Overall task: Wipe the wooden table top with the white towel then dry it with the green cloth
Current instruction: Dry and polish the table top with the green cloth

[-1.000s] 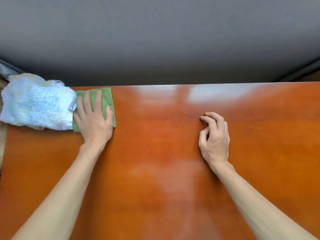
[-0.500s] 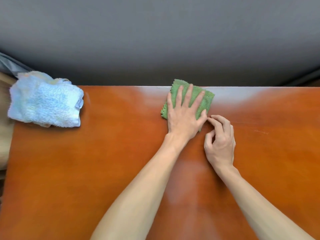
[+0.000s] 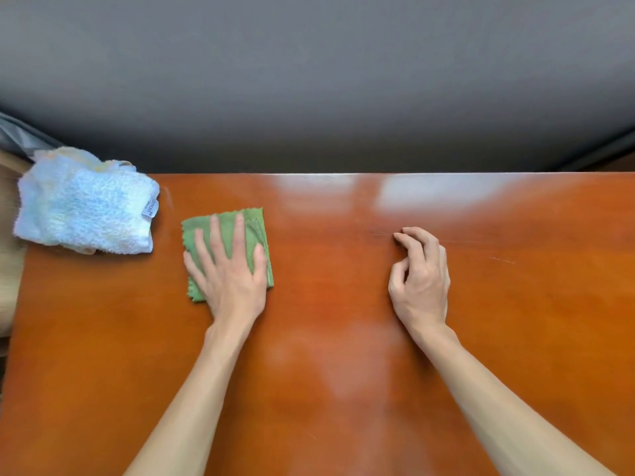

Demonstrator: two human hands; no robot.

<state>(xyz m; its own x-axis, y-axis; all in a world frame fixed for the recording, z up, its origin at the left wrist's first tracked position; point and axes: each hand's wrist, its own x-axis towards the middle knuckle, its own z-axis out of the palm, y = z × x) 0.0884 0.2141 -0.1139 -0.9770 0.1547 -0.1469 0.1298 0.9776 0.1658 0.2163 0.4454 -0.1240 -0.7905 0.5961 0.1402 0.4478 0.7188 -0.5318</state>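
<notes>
Nearest the viewer, two bare forearms reach out over the wooden table top (image 3: 343,389), whose glossy orange-brown surface shows pale sheen down the middle and along the far edge. The right hand (image 3: 421,280) rests on the wood to the right of centre, its fingers loosely curled with nothing in them, the fingertips touching the surface. The left hand (image 3: 228,269) lies flat with straight, spread fingers pressing the folded green cloth (image 3: 254,228) onto the table left of centre. Beyond and to the left, the white towel (image 3: 82,207) sits bunched at the far left corner, apart from the cloth and untouched. This looks like the drying step, with the wet wipe apparently finished. The next move likely calls for steady downward pressure while sliding the cloth across the parts still showing sheen, keeping it folded under the palm.
</notes>
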